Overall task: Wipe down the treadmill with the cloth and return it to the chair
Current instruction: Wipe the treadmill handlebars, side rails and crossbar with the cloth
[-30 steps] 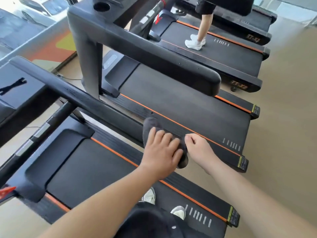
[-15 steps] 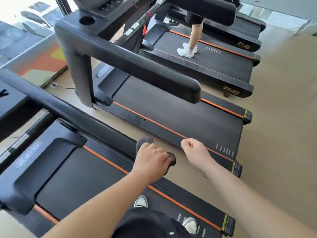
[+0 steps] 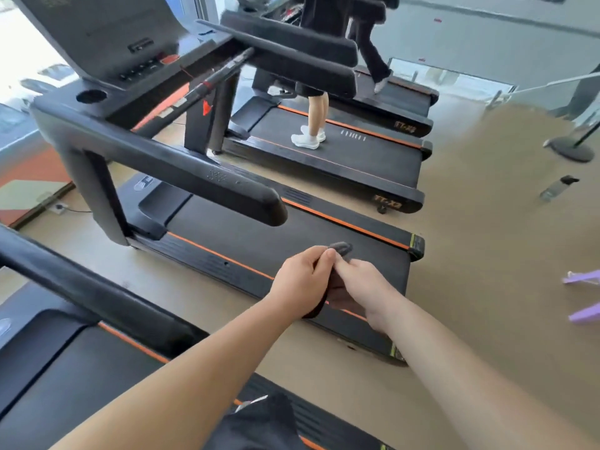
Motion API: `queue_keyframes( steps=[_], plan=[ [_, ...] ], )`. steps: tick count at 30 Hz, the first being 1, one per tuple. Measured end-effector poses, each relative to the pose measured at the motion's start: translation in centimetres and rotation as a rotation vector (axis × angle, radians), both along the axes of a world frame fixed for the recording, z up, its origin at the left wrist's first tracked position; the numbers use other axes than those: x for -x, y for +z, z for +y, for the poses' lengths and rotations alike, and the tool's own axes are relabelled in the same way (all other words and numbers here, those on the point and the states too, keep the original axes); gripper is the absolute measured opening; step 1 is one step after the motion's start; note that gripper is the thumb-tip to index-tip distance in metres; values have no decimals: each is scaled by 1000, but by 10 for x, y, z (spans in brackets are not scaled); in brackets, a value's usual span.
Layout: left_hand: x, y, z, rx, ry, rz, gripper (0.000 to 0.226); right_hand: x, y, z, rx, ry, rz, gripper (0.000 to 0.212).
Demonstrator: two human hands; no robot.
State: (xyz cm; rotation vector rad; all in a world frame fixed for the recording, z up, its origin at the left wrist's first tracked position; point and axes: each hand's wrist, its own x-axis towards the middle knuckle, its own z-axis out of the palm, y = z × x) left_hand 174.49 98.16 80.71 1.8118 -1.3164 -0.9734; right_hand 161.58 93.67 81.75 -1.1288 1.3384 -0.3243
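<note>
As you hold it clear of every surface, the dark grey cloth (image 3: 341, 247) sits bunched between your left grip (image 3: 302, 280) and right grip (image 3: 365, 284). Both pinch it in mid-air over the neighbouring treadmill (image 3: 259, 241), probably to fold it for carrying. No chair shows.

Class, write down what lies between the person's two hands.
In the head view, the dark cloth lies between the left hand and the right hand; both hands hold it.
</note>
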Motion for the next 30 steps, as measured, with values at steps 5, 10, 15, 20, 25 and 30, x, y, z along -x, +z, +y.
queue_keyframes(
  steps=[5,10,15,20,25,30],
  plan=[
    [-4,19,-41,-64,-59,263,34,-10,10,-65,87,-73,40,28],
    [-49,19,-88,43,197,325,43,-44,21,-119,193,129,44,30],
    [-91,22,-125,55,296,304,63,-84,45,-170,223,427,39,46],
    [-123,11,-140,-31,493,111,12,-125,42,-235,252,545,10,33],
    [-154,5,-134,-113,697,19,10,-168,24,-263,378,800,104,29],
    [-172,-12,-172,-125,983,-121,15,-214,-13,-310,355,976,40,19]
  ],
)
